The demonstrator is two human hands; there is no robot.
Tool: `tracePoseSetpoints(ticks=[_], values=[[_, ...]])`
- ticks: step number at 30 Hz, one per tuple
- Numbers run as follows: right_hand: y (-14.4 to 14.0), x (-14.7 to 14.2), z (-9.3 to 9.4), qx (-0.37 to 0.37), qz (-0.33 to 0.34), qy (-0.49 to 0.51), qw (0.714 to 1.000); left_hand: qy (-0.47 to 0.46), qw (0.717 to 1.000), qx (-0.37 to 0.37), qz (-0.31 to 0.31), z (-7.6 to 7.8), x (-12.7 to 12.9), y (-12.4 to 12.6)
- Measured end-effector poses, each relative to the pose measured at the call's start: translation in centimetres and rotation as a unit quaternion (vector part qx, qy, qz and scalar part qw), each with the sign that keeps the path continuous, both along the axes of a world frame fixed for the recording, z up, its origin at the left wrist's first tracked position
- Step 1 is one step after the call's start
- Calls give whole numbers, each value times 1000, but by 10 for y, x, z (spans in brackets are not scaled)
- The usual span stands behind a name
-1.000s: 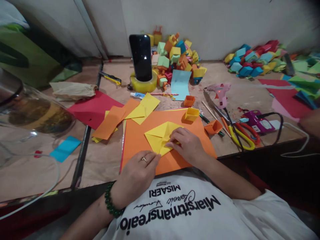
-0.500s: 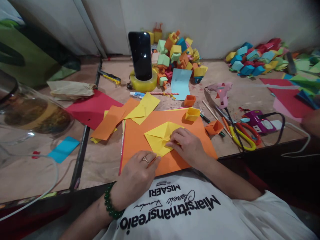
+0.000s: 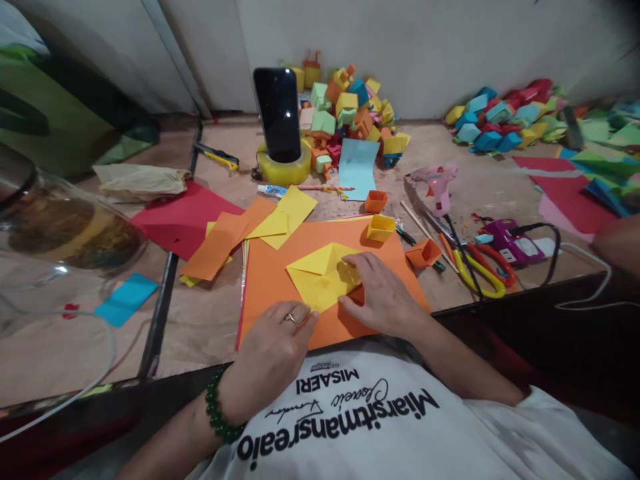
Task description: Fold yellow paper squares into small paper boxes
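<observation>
A yellow paper (image 3: pixel 320 270) with folded flaps and crease lines lies on a stack of orange sheets (image 3: pixel 267 300). My left hand (image 3: pixel 280 340), with a ring and a green bead bracelet, pinches the paper's near corner between thumb and fingertips. At the paper's right side is my right hand (image 3: pixel 383 297), thumb and fingers spread apart, fingertips touching the raised right edge. Behind the right fingers, part of that edge is hidden. Just beyond stand a small yellow paper box (image 3: pixel 381 228) and an orange paper box (image 3: pixel 376 201).
A phone (image 3: pixel 277 117) leans upright in a tape roll (image 3: pixel 285 167). Behind it is a heap of folded paper pieces (image 3: pixel 345 107). To the right lie a pink glue gun (image 3: pixel 439 187), scissors (image 3: pixel 483 277) and a purple power adapter (image 3: pixel 505 240). A glass jar (image 3: pixel 70 220) is at left.
My right thumb and fingers have spread apart, and the right flap of the yellow paper has shifted outward under them. My left hand stays at the near corner.
</observation>
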State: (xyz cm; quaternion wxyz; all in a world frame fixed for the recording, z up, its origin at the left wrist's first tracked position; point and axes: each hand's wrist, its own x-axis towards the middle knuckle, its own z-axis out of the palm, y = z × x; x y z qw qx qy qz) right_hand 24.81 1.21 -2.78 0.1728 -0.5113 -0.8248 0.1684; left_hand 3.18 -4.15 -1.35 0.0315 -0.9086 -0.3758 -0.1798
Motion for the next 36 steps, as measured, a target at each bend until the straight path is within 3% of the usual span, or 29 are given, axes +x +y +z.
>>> tracePoseSetpoints(ticks=[7,13,19,22,30,33,36], values=[[2,22,-11,22,48,57,997,-1,1000,-9,3,1,-2,-3],[-5,28,-1,39,78,55,995,8,1000,-10,12,-6,8,5],[-13,24,8,117,83,17,990,143,988,15,51,1,27,12],[-12,26,6,143,100,7,985,159,986,18,55,9,30,12],[-1,38,-1,222,157,-32,962,124,988,-52,70,23,3,31],[-3,30,-1,249,195,-10,949,144,987,-24,69,22,-2,34],[-9,18,-1,219,224,14,949,152,986,-28,66,14,2,27]])
